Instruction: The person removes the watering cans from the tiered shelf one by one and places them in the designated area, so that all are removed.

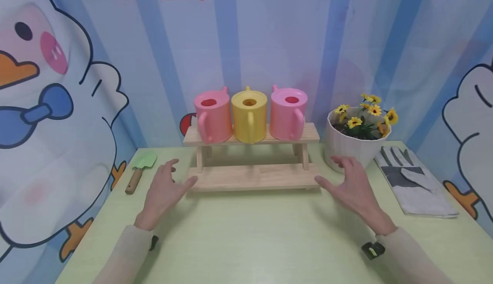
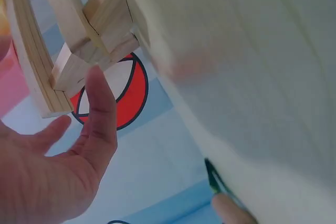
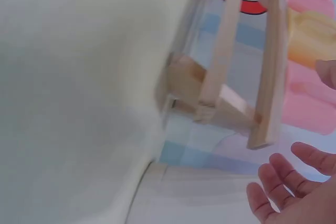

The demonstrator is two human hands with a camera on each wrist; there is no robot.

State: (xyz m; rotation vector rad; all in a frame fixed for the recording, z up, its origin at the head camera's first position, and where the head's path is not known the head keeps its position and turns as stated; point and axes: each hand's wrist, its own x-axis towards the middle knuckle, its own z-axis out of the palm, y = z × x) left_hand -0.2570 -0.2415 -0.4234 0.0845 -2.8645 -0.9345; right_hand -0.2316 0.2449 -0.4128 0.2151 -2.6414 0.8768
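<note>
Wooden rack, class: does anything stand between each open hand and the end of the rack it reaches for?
Nothing visible does. The left hand lies at the left end of the wooden rack, the right hand at its right end; the white flower pot stands behind the right hand.

Two-tier wooden rack [image 1: 252,176] — upright, mid-table.

Between hands: pale two-tier wooden rack [image 1: 252,177], matt, unvarnished grain. On it: pink and yellow plastic watering cans [image 1: 249,115], smooth. Beside right hand: grey cloth glove [image 1: 414,181], white ribbed pot [image 1: 348,147].
</note>
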